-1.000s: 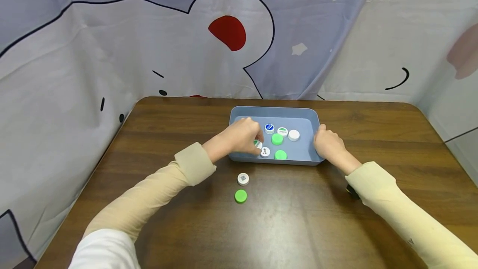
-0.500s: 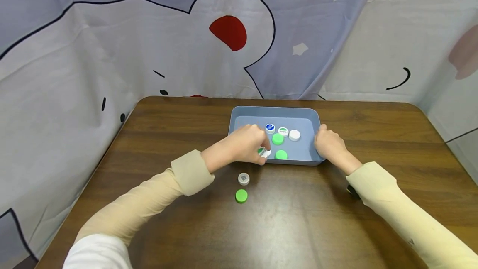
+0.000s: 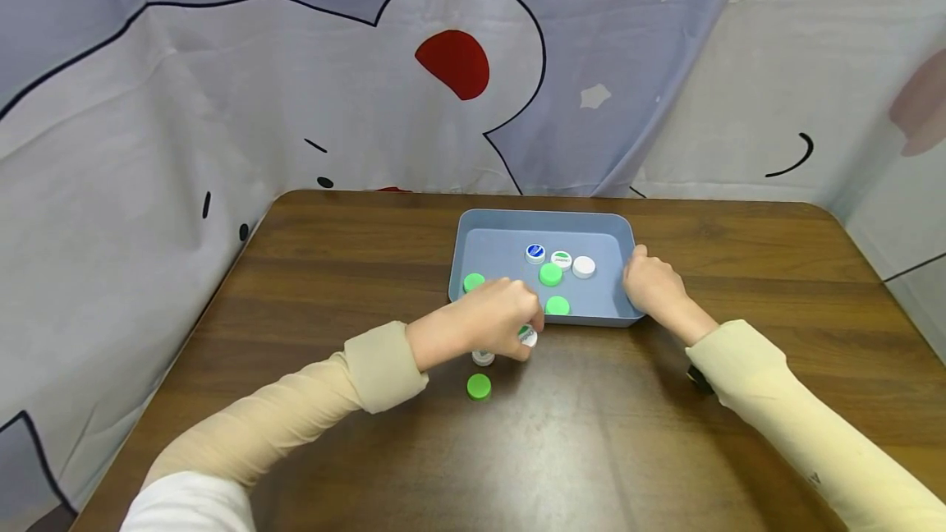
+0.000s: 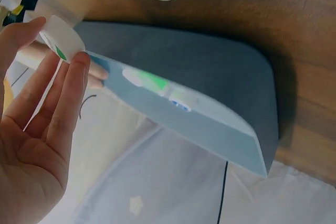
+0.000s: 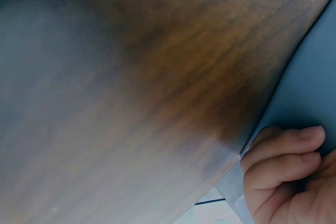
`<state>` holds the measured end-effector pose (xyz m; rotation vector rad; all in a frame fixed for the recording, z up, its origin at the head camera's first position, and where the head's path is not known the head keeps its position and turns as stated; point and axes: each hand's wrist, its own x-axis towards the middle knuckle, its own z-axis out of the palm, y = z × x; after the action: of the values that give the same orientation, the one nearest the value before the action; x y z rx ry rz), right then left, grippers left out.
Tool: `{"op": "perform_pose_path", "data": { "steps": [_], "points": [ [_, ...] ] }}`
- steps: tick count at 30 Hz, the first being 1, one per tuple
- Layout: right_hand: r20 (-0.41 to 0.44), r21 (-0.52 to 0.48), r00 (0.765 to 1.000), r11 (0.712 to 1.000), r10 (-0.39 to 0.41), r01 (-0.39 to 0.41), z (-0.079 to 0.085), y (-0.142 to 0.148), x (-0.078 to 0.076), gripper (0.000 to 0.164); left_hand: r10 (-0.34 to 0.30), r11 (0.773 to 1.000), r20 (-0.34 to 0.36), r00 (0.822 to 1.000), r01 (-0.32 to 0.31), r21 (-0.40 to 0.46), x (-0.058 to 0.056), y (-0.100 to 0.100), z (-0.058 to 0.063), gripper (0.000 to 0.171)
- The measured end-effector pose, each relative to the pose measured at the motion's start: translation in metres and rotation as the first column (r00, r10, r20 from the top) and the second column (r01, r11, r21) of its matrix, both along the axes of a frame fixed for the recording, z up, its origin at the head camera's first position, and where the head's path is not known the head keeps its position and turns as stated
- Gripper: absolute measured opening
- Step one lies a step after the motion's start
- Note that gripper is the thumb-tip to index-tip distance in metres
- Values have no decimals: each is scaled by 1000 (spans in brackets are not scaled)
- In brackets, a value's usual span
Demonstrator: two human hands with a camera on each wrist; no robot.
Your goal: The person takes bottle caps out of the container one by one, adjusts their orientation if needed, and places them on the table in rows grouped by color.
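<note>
My left hand [image 3: 497, 317] pinches a white bottle cap [image 4: 64, 39] with a green mark between thumb and fingertips, just past the tray's front wall. Below it on the table lie a white cap [image 3: 483, 359] with a printed square, partly covered by the hand, and a green cap [image 3: 479, 387]. The blue-grey tray [image 3: 517, 220] holds several caps, among them a green one [image 3: 550, 274], a plain white one [image 3: 584, 267] and a blue-and-white one [image 3: 535, 254]. At the tray's right end, my right hand [image 3: 653, 284] grips the rim with curled fingers.
More caps lie in the tray: a green one [image 3: 474, 282] at left, another green cap [image 3: 557, 305] near the front wall, and a white-and-green one [image 3: 561, 260]. The wooden table [image 3: 355, 245] meets a printed curtain [image 3: 332, 89] behind.
My left hand has moved from inside the tray toward the front, carrying the white cap over the wall. A green cap at the tray's left has come into view. The right hand stays put.
</note>
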<state>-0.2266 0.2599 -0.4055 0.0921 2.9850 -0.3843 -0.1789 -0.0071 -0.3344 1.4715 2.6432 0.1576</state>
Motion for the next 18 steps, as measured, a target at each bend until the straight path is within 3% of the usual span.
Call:
{"op": "perform_pose_path", "data": {
  "steps": [18],
  "points": [
    [-8, -5, 1000, 1000, 3, -3, 1, -1, 1, 31, -32, 998, -50, 998, 30, -47, 6, -1, -31, 17]
  ]
}}
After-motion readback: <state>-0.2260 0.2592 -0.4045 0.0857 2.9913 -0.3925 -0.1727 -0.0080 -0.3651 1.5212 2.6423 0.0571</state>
